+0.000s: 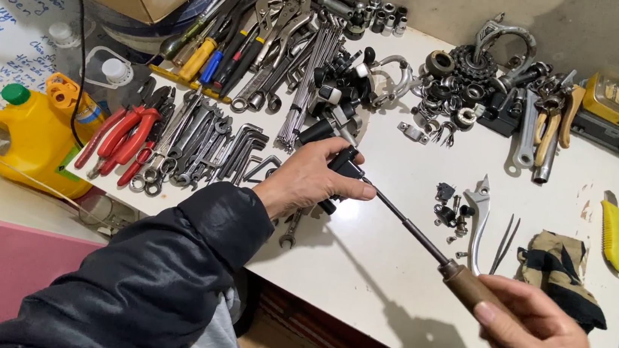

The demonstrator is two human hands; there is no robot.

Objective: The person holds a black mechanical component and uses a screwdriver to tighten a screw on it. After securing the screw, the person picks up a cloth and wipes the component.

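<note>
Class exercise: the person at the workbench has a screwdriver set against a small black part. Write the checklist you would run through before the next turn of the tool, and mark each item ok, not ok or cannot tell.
1. Right hand wrapped around the wooden handle of the screwdriver: ok.
2. Left hand gripping the small black part firmly: ok.
3. Tip seated squarely in a screw head: cannot tell, the part hides the tip.
4. Shaft in line with the part, not bent: ok.
5. Part braced on the white table: not ok, it is held in the air above it.
6. Loose small parts out of the tool's way: ok, they lie beyond the shaft.
</note>
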